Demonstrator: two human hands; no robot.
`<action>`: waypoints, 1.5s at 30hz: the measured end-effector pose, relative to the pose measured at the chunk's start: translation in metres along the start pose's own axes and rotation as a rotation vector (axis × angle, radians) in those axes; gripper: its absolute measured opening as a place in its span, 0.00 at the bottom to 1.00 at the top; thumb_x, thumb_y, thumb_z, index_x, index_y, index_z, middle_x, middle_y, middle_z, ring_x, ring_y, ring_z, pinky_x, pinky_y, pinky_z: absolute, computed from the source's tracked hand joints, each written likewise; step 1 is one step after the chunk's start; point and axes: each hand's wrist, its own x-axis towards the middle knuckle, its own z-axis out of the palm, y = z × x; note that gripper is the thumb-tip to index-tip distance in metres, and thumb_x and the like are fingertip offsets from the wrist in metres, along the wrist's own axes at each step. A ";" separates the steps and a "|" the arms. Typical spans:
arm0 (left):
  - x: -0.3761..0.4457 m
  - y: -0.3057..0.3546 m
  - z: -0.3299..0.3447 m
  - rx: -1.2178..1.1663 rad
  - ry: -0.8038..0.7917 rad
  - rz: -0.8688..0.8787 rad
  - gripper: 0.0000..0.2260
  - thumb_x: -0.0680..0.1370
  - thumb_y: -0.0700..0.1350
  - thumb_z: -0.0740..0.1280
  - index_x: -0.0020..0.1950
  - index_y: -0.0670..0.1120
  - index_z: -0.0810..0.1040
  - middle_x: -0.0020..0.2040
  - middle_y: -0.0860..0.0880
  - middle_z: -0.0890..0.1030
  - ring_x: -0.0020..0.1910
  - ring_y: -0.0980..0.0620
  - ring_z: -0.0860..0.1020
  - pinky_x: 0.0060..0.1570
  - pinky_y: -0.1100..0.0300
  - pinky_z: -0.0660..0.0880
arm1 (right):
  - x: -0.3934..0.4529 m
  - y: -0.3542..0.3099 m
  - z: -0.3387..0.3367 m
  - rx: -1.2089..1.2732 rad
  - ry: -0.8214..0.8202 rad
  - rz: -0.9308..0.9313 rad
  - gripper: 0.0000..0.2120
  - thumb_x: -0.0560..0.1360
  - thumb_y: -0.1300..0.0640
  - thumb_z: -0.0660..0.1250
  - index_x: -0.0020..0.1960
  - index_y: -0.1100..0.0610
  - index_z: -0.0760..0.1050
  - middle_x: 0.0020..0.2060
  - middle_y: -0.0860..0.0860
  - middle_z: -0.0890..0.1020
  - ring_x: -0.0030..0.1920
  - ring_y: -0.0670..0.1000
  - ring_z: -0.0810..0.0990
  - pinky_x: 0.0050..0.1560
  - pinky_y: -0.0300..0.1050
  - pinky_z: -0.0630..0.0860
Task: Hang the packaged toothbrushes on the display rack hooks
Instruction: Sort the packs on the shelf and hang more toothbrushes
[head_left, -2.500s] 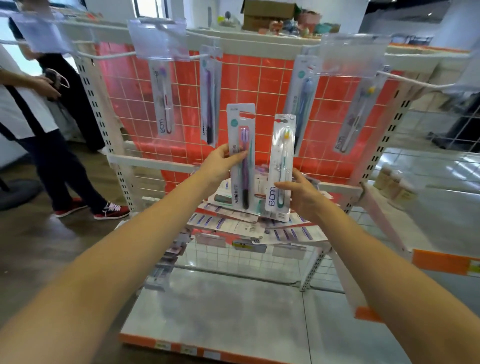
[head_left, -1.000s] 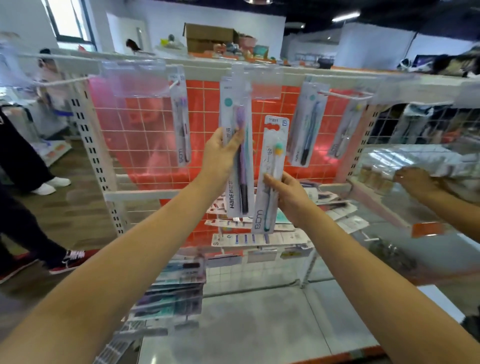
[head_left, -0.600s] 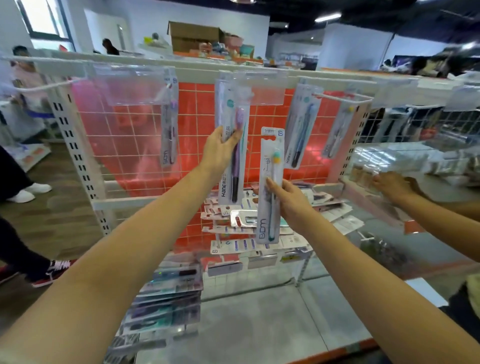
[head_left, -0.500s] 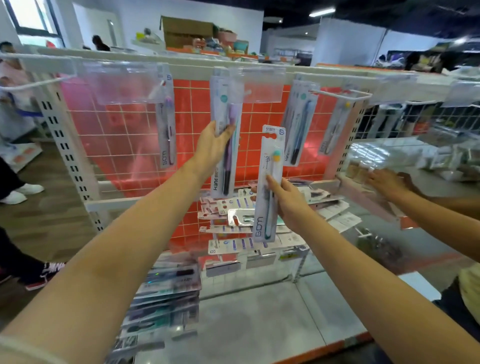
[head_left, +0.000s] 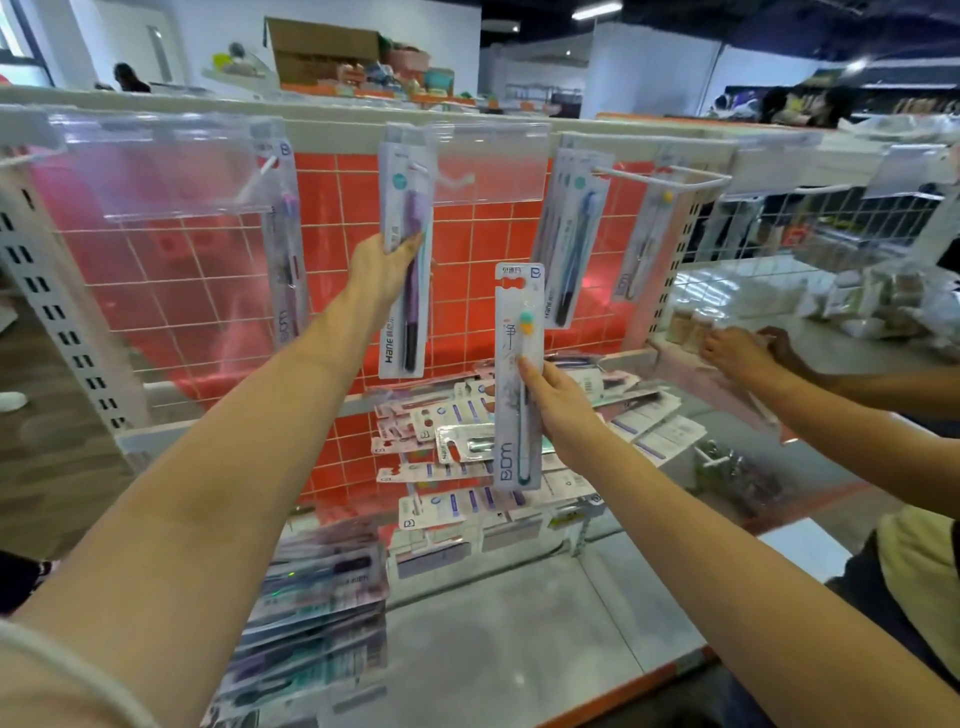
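Observation:
My left hand (head_left: 382, 270) grips a packaged purple toothbrush (head_left: 406, 208) and holds it up at the middle hook (head_left: 457, 179) of the red display rack; the pack's top reaches the hook behind a clear label holder (head_left: 488, 161). Whether the pack is threaded on the hook I cannot tell. My right hand (head_left: 558, 410) holds a second pack, a white one with a teal-and-yellow toothbrush (head_left: 517, 332), upright and lower, in front of the rack. A pile of packaged toothbrushes (head_left: 457, 447) lies on the shelf below.
Packs hang on hooks to the left (head_left: 285, 249) and right (head_left: 571, 239), and a long white hook (head_left: 670, 174) juts out at the right. Another person's hands (head_left: 743, 353) work at the rack's right end. More packs (head_left: 317, 613) hang low at the left.
My left hand has lifted the purple toothbrush pack from chest height up to the middle hook. My right hand's pack stayed lower. Another person's hands came in at the right.

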 end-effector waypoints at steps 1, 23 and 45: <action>0.003 -0.001 0.000 -0.010 0.003 -0.004 0.09 0.78 0.52 0.65 0.43 0.48 0.72 0.44 0.48 0.75 0.39 0.52 0.71 0.30 0.65 0.64 | 0.001 0.000 0.000 0.001 0.004 -0.001 0.15 0.79 0.46 0.60 0.57 0.55 0.75 0.50 0.53 0.83 0.53 0.55 0.81 0.59 0.57 0.76; -0.008 -0.020 -0.006 0.335 -0.148 -0.060 0.16 0.81 0.52 0.59 0.57 0.39 0.74 0.44 0.44 0.75 0.40 0.48 0.72 0.41 0.56 0.71 | 0.010 -0.007 -0.004 0.071 0.000 0.039 0.11 0.79 0.47 0.59 0.52 0.52 0.75 0.44 0.50 0.82 0.46 0.52 0.81 0.52 0.52 0.79; -0.089 -0.105 -0.016 0.701 -0.416 -0.148 0.12 0.80 0.47 0.62 0.59 0.43 0.77 0.60 0.46 0.78 0.51 0.53 0.74 0.52 0.60 0.69 | 0.009 0.027 -0.001 0.004 0.005 0.145 0.14 0.79 0.44 0.58 0.52 0.53 0.76 0.50 0.55 0.83 0.50 0.54 0.82 0.53 0.54 0.79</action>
